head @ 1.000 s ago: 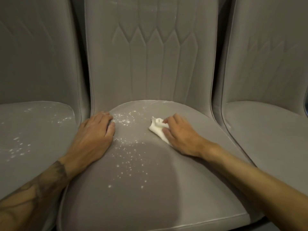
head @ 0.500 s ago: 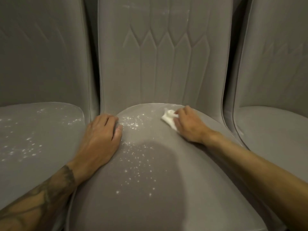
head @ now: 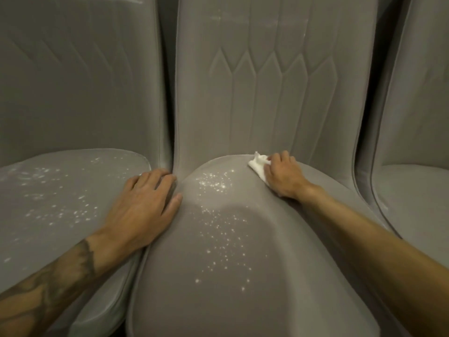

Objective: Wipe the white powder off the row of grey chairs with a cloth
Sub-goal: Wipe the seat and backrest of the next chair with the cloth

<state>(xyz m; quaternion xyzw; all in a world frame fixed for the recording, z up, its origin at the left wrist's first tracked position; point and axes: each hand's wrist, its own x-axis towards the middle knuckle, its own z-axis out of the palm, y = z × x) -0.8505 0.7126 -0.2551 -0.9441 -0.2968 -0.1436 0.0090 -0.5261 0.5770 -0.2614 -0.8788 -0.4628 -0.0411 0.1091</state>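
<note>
Three grey upholstered chairs stand side by side. The middle chair [head: 303, 263] has white powder [head: 218, 227] speckled over the left half of its seat. My right hand [head: 284, 176] holds a small white cloth [head: 257, 165] pressed on the seat's back edge, near the backrest. Most of the cloth is hidden under my fingers. My left hand [head: 143, 205] rests flat on the seat's left edge, at the gap to the left chair [head: 29, 215], which also carries scattered white powder [head: 60, 198].
The right chair [head: 413, 203] shows no powder on its visible seat. Faint white marks sit high on the middle backrest [head: 243, 20]. Narrow dark gaps separate the chairs.
My right hand has slid the cloth away from me, from mid-seat to the seat's back edge. The left hand has stayed on the seat's left edge. The view has shifted left.
</note>
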